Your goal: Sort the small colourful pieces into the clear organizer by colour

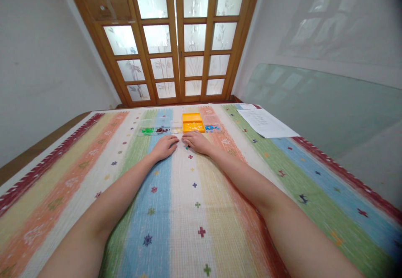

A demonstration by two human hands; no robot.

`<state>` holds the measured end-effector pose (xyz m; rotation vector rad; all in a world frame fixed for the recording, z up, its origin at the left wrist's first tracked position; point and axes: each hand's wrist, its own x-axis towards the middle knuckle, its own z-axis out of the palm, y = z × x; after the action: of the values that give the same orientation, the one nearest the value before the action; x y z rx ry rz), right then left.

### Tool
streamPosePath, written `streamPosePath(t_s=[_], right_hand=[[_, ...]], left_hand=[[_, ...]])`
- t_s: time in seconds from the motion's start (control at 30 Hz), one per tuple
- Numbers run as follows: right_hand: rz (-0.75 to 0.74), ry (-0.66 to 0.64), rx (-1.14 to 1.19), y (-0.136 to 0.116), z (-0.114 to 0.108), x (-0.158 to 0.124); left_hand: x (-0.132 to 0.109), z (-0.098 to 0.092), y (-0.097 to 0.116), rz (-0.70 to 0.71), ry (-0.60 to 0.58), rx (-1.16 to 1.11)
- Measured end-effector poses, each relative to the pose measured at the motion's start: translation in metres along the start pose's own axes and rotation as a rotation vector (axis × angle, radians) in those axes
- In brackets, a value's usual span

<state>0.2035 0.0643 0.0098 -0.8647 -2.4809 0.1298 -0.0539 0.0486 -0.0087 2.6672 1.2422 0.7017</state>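
My left hand (164,147) rests on the striped tablecloth with its fingers stretched loosely forward and the thumb apart. No object shows in it. Just to its right lies my right hand (197,142), fingers pointing left and slightly bent, also with nothing visible in it. A narrow gap separates the fingertips of both hands. Directly beyond them stands an open yellow box (193,118) with small white pieces (194,126) inside. Clear boxes flank it, holding green pieces (147,130), dark red pieces (162,130), pale yellow pieces (177,129) and blue pieces (212,128).
Printed white paper (266,123) lies at the table's far right. The patterned tablecloth (185,227) covers the table. Wooden doors with glass panes (193,37) stand behind it, and a glass board (314,102) leans along the right wall.
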Motion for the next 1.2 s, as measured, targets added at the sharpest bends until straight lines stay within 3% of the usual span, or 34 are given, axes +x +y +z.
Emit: streamPosePath(t_s=[0.3,0.5,0.67,0.9,1.2], right_hand=[[0.244,0.249,-0.160,0.031,-0.008,-0.004],[0.399,0.325,-0.161,0.056,-0.006,-0.009],[0.416,0.348,-0.104,0.061,-0.003,-0.009],[0.381,0.331,-0.131,0.052,-0.002,-0.009],[0.354,0.310,-0.115,0.045,-0.002,-0.007]], left_hand=[[0.000,-0.002,0.002,0.000,0.005,0.008],[-0.001,-0.003,0.005,0.012,-0.011,0.037],[0.000,-0.004,0.017,0.072,-0.029,0.047],[0.005,-0.006,0.041,0.218,-0.142,0.074],[0.005,-0.003,0.039,0.235,-0.173,0.060]])
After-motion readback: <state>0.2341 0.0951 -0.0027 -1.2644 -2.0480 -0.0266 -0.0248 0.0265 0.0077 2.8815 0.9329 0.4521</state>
